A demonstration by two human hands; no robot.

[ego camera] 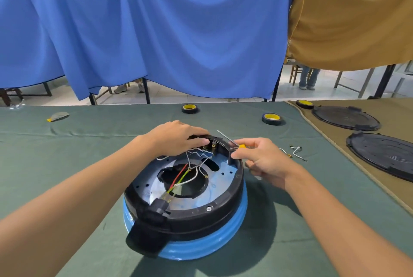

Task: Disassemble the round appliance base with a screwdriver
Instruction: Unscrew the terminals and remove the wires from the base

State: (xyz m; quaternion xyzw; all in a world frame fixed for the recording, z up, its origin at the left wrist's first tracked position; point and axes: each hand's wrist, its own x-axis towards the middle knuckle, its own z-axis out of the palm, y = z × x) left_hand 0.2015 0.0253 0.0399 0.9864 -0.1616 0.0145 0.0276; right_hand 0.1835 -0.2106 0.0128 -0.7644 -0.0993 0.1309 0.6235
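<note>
The left hand [178, 140] curls over the far rim of the round appliance base [201, 216], a black plastic ring on a ribbed blue body, standing mid-table on the green cloth [67, 153]. Its cover seems already off, with red, yellow and white wires [178, 177] bared. Silver screws [209, 209] remain in the ring, so roughly midway. The right hand [261, 160] grips a yellow-handled screwdriver [242, 146], fingertips pinching at the rim.

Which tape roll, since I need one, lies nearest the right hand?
The middle roll, on green cloth beyond the right hand; the left roll and tan-cloth roll lie farther.
</note>
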